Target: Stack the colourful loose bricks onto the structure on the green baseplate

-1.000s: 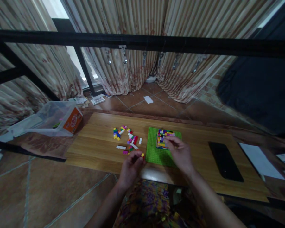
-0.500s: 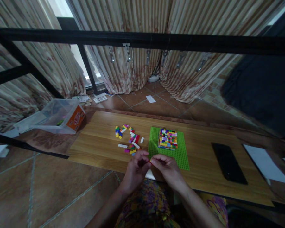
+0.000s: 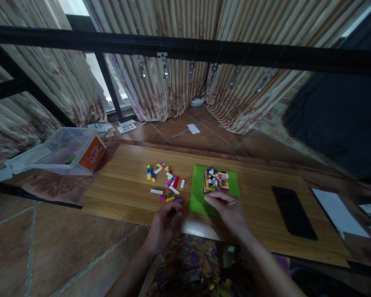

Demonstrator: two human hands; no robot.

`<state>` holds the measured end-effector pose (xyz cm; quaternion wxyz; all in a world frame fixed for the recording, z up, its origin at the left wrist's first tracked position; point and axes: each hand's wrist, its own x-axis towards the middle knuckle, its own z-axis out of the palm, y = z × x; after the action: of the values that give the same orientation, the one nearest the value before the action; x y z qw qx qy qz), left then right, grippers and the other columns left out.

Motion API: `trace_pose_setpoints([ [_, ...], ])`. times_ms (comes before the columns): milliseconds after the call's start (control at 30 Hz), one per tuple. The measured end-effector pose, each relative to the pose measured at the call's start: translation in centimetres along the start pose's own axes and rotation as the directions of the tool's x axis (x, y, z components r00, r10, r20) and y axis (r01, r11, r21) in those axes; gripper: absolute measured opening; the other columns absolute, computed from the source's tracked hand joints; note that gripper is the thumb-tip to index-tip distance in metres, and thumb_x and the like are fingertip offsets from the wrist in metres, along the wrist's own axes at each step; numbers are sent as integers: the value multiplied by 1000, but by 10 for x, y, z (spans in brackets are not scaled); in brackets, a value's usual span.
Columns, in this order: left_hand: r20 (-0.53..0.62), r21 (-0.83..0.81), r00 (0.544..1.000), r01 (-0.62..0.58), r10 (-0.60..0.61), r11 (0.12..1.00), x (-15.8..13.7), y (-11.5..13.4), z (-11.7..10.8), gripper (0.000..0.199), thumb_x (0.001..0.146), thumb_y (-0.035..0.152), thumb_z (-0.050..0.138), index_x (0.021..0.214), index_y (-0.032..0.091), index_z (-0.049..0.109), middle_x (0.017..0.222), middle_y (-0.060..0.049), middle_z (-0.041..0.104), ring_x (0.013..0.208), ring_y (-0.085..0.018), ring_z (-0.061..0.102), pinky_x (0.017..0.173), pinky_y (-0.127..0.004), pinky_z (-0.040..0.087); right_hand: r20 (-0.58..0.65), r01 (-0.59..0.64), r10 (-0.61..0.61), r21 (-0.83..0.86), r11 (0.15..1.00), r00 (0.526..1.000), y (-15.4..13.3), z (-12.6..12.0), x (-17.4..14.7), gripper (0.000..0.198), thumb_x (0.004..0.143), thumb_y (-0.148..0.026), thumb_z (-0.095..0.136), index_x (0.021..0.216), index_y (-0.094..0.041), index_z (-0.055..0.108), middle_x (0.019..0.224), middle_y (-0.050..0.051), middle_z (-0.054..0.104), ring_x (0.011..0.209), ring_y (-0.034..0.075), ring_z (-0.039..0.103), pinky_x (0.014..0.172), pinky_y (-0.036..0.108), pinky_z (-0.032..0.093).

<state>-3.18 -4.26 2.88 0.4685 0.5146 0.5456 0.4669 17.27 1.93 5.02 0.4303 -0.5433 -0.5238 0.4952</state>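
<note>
My right hand (image 3: 231,213) pinches a small yellow toy brick (image 3: 205,198) between thumb and index finger. It hovers over the near side of the green baseplate (image 3: 198,203). Just beyond its fingertips, a block of many-coloured bricks (image 3: 216,180) stands on the baseplate. To the left, my left hand (image 3: 164,226) is closed, with something red, seemingly a brick (image 3: 180,210), at its fingertips; motion blurs the thumb. Near that hand lie loose bricks, among them a yellow brick (image 3: 170,199), a magenta brick (image 3: 162,198) and a white brick (image 3: 156,191).
A black phone-like slab (image 3: 293,212) and a white sheet (image 3: 340,212) lie to the right. A clear plastic bin (image 3: 62,168) with an orange label stands off the left end of the wooden table (image 3: 117,185). A black metal bar (image 3: 179,49) crosses beyond the table.
My hands have come apart from where they met at the table's near edge. The right moved up over the baseplate with the yellow brick; the left moved left towards the loose bricks.
</note>
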Motion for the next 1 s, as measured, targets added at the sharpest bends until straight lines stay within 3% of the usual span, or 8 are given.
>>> trace_pose_setpoints([
  [67,-77,70,996,-29,35,997,5,-3,-9,12,85,28,59,92,19,64,88,-3,66,84,-17,61,76,-27,47,-87,168,-182,-152,974,979,-2,-13,22,17,73,-41,72,75,-25,75,84,3,69,82,20,61,80,35,45],
  [167,-174,178,981,-58,89,982,11,-10,-20,14,84,28,59,94,20,65,93,-4,69,88,-19,64,81,-30,48,-136,293,-361,-360,886,923,1,-27,53,18,75,-42,70,74,-26,75,91,5,66,90,21,60,87,38,44],
  [267,-217,313,965,-76,150,947,15,-19,-27,15,84,28,59,95,20,64,93,-5,69,88,-20,65,81,-31,50,-131,338,-451,-490,804,883,9,-33,76,19,75,-44,68,74,-26,75,96,6,64,97,23,58,91,40,43],
  [367,-216,388,957,-95,191,917,16,-26,-30,16,86,29,56,97,20,63,95,-5,69,89,-19,65,81,-32,50,-107,347,-465,-524,777,879,18,-33,87,20,76,-43,67,75,-25,75,99,7,63,100,24,57,90,41,44],
  [567,-206,425,957,-100,204,900,17,-29,-30,15,88,29,55,96,20,63,95,-4,70,89,-18,66,80,-30,51,-187,271,-398,-479,835,898,20,-30,90,18,70,-42,70,70,-24,73,97,7,65,100,25,58,93,42,43],
  [667,-194,433,960,-101,202,896,18,-29,-30,15,88,29,55,97,20,63,95,-4,69,88,-18,66,80,-30,51,-271,100,-175,-268,958,947,18,-24,91,24,62,-43,75,72,-22,72,85,5,67,81,23,63,76,38,49],
  [767,-193,437,960,-102,204,894,17,-29,-30,16,88,29,55,98,20,63,95,-5,69,89,-18,66,80,-29,51,-302,-62,53,-19,998,952,17,-19,92,37,51,-45,80,76,-20,69,67,0,65,58,18,59,56,32,48],
  [1000,-190,443,962,-96,198,891,17,-26,-29,16,87,29,55,97,20,64,94,-4,70,88,-18,66,80,-29,52,-298,-82,100,72,994,949,16,-15,94,37,46,-40,82,72,-21,64,59,-3,62,52,16,58,51,29,46],
])
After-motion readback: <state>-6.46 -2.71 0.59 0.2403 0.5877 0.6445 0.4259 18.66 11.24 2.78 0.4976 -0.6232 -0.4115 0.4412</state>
